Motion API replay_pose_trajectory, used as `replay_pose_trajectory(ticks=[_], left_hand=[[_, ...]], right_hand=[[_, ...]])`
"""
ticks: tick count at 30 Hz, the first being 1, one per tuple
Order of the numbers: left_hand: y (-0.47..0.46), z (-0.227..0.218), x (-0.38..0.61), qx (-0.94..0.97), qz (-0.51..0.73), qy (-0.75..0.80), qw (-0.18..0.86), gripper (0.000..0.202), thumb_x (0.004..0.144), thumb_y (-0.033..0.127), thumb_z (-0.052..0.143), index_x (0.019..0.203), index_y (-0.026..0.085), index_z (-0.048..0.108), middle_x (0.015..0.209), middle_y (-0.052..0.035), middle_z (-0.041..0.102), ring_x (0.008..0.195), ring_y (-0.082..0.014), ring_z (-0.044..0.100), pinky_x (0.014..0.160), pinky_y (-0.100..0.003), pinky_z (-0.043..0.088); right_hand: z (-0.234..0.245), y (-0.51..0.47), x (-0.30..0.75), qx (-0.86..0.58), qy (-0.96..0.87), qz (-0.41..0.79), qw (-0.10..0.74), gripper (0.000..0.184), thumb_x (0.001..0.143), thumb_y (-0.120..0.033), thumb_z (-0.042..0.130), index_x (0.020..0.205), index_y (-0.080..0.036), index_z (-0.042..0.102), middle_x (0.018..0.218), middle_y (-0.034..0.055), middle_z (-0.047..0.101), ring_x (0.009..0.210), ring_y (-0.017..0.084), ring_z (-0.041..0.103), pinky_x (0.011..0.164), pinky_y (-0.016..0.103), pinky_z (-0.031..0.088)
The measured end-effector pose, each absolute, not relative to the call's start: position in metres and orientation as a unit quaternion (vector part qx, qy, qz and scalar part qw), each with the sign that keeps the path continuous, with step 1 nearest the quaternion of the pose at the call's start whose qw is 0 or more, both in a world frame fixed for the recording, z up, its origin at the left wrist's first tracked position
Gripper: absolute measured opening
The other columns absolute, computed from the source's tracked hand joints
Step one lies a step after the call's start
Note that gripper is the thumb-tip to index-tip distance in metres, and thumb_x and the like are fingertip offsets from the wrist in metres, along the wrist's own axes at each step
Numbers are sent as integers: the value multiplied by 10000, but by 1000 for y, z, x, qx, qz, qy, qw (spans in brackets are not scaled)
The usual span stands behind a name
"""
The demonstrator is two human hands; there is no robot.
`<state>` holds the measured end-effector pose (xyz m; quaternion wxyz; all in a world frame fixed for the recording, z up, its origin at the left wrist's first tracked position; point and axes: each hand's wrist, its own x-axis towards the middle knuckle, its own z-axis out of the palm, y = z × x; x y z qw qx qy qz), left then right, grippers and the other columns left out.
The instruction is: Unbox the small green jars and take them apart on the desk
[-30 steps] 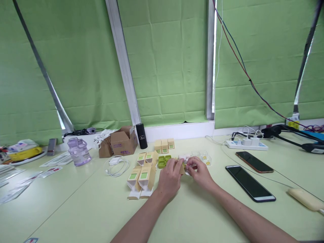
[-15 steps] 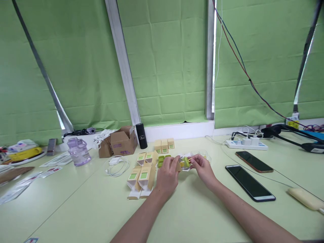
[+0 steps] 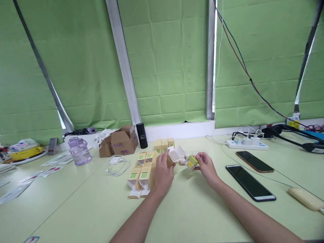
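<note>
My left hand (image 3: 164, 171) is closed around a small tan carton (image 3: 171, 160), whose white flaps (image 3: 177, 153) stand open toward the right. In my right hand (image 3: 206, 166) I pinch a small clear container with a yellow-green top (image 3: 192, 162), held just above the table and apart from the carton. Between the two, a small pale round piece (image 3: 182, 161) rests on the table. Left of my left hand lie several tan cartons with green labels (image 3: 144, 175), the front ones with flaps open. Behind them stand more small cartons (image 3: 164, 145).
A brown cardboard box (image 3: 123, 141), a black cylinder (image 3: 141, 135) and a purple bottle (image 3: 79, 152) stand at the back left. A coiled white cable (image 3: 117, 165) lies nearby. To the right are two phones (image 3: 250, 183), a power strip (image 3: 248, 144) and a beige power bank (image 3: 305, 198).
The clear container has come out of the carton and moved right in my right hand. My left hand has shifted slightly left with the carton, its white flaps now showing.
</note>
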<state>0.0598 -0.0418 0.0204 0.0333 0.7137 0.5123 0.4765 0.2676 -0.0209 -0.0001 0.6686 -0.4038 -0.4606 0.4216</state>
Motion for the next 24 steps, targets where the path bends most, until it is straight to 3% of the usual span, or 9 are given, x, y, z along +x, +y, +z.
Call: replay_pose_trajectory(ticks=[5, 12, 18, 24], left_hand=[[-35, 18, 62, 652, 567, 470, 179, 628, 904, 215, 649, 1485, 311, 429, 1438, -102, 550, 1326, -271, 537, 1040, -432, 502], [-25, 16, 62, 533, 636, 391, 399, 696, 842, 387, 784, 1438, 253, 450, 1264, -146, 695, 1130, -268, 691, 926, -392, 574], [-21, 13, 63, 428, 641, 340, 539, 637, 817, 368, 818, 1334, 199, 486, 1226, -160, 716, 1079, -289, 713, 832, -423, 640], [-23, 16, 62, 386, 639, 303, 593, 375, 876, 229, 710, 1222, 187, 573, 1247, -134, 696, 1038, -255, 715, 801, -427, 659]], right_hand=[[-7, -17, 267, -430, -514, 375, 640, 407, 804, -636, 653, 841, -240, 563, 779, 34, 657, 712, 230, 629, 558, 362, 551], [-10, -19, 267, -450, -598, 300, 592, 321, 899, -551, 564, 860, -233, 566, 817, 32, 669, 771, 225, 615, 711, 353, 468], [-11, -25, 263, -449, -649, 288, 542, 267, 936, -491, 509, 850, -241, 547, 805, 23, 646, 767, 226, 603, 717, 345, 438], [-11, -27, 263, -459, -674, 270, 511, 240, 933, -455, 509, 844, -242, 574, 764, 11, 643, 724, 215, 586, 684, 326, 418]])
